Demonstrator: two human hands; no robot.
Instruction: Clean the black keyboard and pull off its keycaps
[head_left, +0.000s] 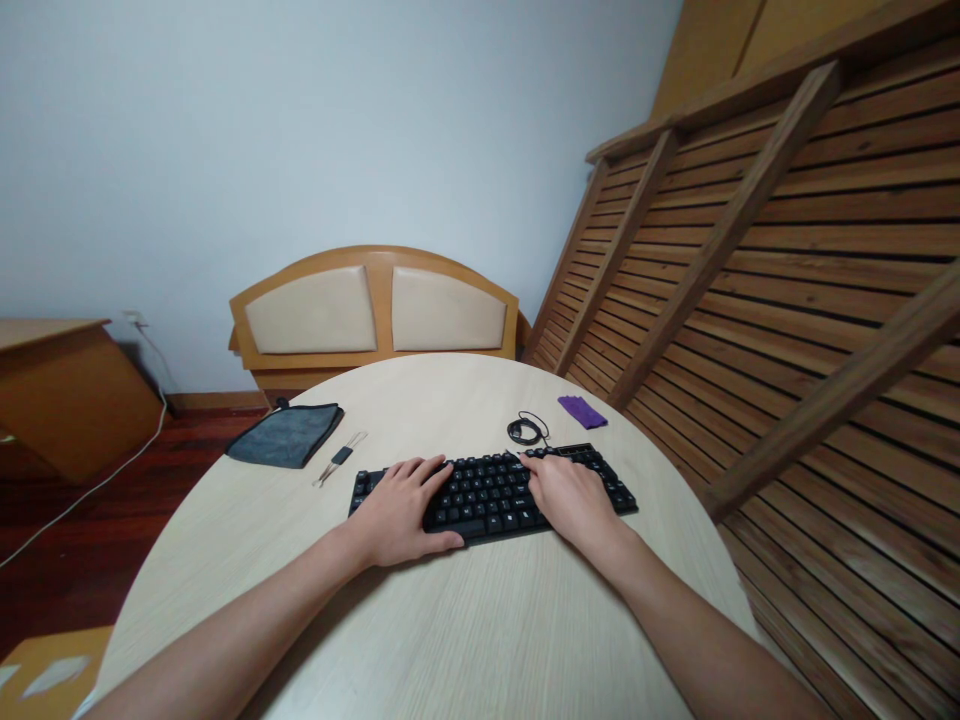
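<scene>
A black keyboard (pixel 487 497) lies on the round pale wooden table, slightly angled. My left hand (pixel 401 510) rests over its left part, fingers spread on the keys and thumb stretched along the near edge. Over the right part is my right hand (pixel 571 492), its fingers curled in and the index finger and thumb near the upper keys. A small dark tip shows by those fingertips, too small to name. Left of the keyboard lies a keycap puller (pixel 341 456) with a black middle and wire ends. Behind the keyboard sits its coiled black cable (pixel 527 430).
A grey cloth (pixel 289 436) with dark edging lies at the table's left, and a folded purple cloth (pixel 582 411) at the back right. A headboard (pixel 382 300) stands beyond the table (pixel 480 630). Wooden slats (pixel 750 270) lean close on the right.
</scene>
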